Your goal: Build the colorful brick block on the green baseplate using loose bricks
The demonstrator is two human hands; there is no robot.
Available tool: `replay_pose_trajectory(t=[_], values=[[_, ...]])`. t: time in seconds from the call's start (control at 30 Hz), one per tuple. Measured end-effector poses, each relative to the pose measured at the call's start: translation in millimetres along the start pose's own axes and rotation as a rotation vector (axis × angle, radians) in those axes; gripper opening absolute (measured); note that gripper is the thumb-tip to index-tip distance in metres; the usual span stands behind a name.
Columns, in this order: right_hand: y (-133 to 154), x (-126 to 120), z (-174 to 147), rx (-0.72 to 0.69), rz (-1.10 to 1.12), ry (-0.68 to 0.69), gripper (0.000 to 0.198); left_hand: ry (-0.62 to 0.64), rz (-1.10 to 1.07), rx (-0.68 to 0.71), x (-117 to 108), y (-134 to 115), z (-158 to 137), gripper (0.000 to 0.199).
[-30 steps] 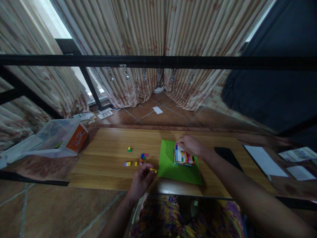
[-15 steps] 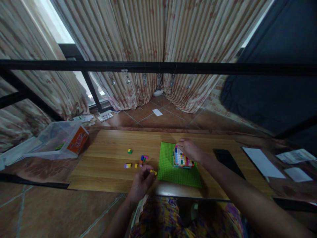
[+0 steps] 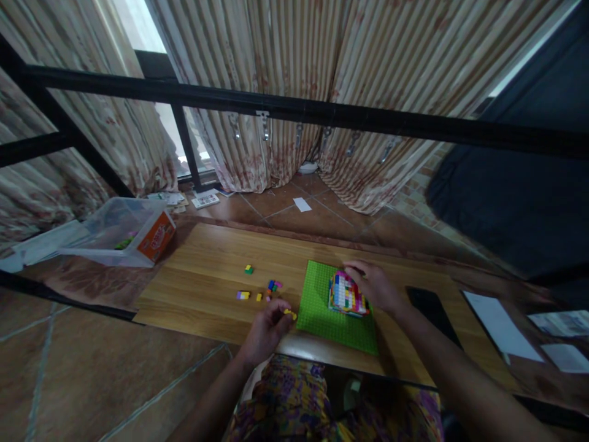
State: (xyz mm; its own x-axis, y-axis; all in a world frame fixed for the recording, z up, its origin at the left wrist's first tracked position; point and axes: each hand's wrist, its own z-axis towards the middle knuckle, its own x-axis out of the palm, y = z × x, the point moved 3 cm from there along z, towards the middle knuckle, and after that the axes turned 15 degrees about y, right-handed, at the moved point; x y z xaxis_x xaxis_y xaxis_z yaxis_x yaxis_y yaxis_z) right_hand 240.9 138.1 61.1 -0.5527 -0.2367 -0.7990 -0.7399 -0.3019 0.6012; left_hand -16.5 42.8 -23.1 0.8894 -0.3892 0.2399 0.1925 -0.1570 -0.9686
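Note:
My left hand (image 3: pixel 269 328) is closed in a pinch on a small yellow toy brick piece (image 3: pixel 289 314), just left of the green baseplate (image 3: pixel 317 319). On that baseplate stands a low block built of many coloured bricks (image 3: pixel 347 294), with white, pink, yellow and red on top. At the block's far right edge is my right hand (image 3: pixel 375 285), its fingers reaching left, slightly apart, with nothing visible in them. Whether its fingertips touch the block I cannot tell. Left of my left hand lie loose blue and pink bricks (image 3: pixel 272 286) and a small yellow brick (image 3: pixel 259 297).
A purple, white and yellow brick piece (image 3: pixel 243 295) and a green-yellow one (image 3: pixel 249 269) lie on the wooden table (image 3: pixel 197 276). A clear plastic box (image 3: pixel 110 242) stands beyond its left end. Right of the baseplate lie a black flat object (image 3: pixel 432 313) and white paper (image 3: pixel 501 325).
The view has tilted and shifted. My right hand has slid a little to the right along the block's far edge, and more of the block's top shows. My left hand still pinches the yellow piece.

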Motion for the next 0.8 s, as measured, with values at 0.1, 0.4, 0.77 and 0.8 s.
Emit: replay_pose_trajectory(t=[0.1,0.4,0.77,0.8], values=[[13,-1,-18,0.049,0.076,-0.167,0.027,-0.028,-0.058,-0.005,2,0,3,0.028],[72,58,-72,0.027,0.385,-0.054,0.026,-0.035,-0.02,0.079,45,-28,26,0.032],[43,50,-79,0.036,0.395,-0.105,0.019,0.008,0.089,0.11,71,-36,42,0.024],[38,46,-77,0.039,0.365,-0.118,0.019,0.0,0.111,0.106,70,-34,45,0.025]])
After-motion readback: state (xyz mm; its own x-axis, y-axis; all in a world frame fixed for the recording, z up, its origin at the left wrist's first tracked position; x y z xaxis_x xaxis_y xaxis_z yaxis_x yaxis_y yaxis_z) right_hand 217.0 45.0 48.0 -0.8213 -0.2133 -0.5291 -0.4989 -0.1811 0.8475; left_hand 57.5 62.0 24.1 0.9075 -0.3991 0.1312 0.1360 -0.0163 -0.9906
